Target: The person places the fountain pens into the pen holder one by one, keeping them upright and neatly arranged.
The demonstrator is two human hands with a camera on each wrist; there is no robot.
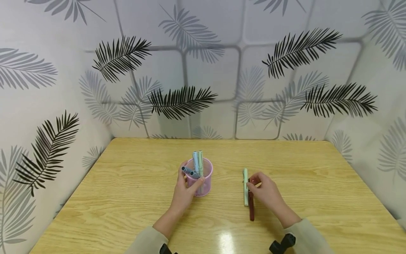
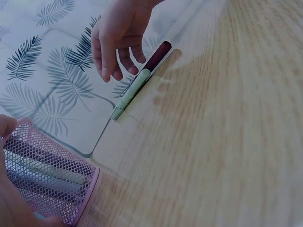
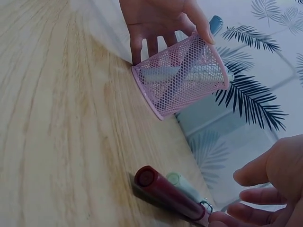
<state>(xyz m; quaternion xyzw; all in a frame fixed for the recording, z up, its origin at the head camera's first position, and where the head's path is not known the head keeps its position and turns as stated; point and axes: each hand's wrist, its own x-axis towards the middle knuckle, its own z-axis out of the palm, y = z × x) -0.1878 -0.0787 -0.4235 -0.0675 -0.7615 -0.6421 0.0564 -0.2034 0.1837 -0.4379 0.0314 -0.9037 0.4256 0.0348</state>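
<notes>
My left hand grips a pink mesh pen cup standing on the table, thumb on the near side and fingers round the left. Several pens lean inside it: a light blue pen, a pale green pen and dark blue-grey ones. To the right, a light green pen and a dark red pen lie side by side on the wood. Over their far part is my right hand. In the right wrist view its thumb stands apart from the fingers, which are close to the dark red pen.
The wood-grain table reaches back to a wall covered in leaf-patterned sheeting, which also closes off both sides. A bright light reflection lies on the table near its front middle.
</notes>
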